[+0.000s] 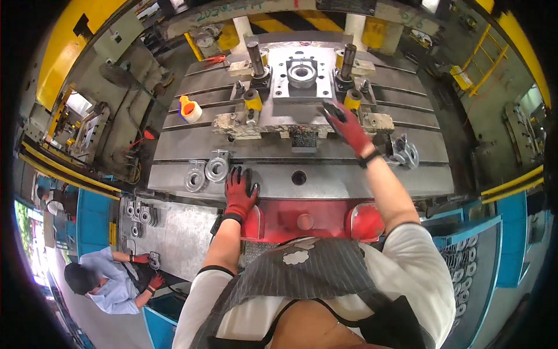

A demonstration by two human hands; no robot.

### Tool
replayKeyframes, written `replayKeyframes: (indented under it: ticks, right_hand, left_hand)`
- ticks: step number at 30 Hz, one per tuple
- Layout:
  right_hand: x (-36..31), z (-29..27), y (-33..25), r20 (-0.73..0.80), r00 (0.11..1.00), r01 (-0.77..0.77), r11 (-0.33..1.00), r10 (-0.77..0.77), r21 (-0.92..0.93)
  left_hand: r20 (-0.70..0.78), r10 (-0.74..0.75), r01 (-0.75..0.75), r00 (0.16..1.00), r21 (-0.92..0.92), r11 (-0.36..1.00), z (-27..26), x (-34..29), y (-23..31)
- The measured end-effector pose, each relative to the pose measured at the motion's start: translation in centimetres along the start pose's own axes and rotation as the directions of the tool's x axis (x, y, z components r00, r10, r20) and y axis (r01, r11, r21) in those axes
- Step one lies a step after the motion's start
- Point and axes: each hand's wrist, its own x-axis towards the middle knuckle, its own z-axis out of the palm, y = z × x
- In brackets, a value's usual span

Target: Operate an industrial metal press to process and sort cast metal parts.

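Note:
My left hand (241, 192), in a red glove with dark fingertips, lies on the front of the metal press bed (343, 175). Its fingers are spread and the thumb stands apart. Just beyond its fingertips lie two grey metal ring-shaped parts with lugs (217, 167). My right hand (350, 129), gloved alike, reaches forward beside the right front of the die (299, 106). Its fingers are stretched out, and I see nothing held in them. A similar ring part (302, 73) sits in the middle of the die, apart from both hands.
Dark guide posts (256, 58) and yellow cylinders (352, 99) flank the die. More ring parts (405, 152) lie right on the bed; a tape roll (190, 110) lies left. A blue bin (493, 279) of rings stands lower right. A co-worker (107, 282) handles a part lower left.

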Motion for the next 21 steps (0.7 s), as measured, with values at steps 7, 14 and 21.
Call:
replayKeyframes:
  ticks: [7,14,21]
  right_hand:
    - [-24.7,-11.4,6.8,-0.471,0.810,-0.167,0.907,0.349,0.386]
    - [-38.7,-9.7,14.1,0.193,0.715,-0.654,0.545,0.672,0.525]
    - [-39.8,-8.1,16.8,0.162,0.658,-0.642,0.434,0.736,0.632]
  left_hand:
    - [-0.242,-0.324,0.076,0.915,-0.684,0.726,-1.3,-3.6,-7.7]
    - [0.560,-0.258,0.615,0.787,-0.747,0.253,2.8,-15.8,-13.8]
    - [0.829,-0.421,0.920,0.368,-0.391,0.035,4.8,-16.3,-12.4]
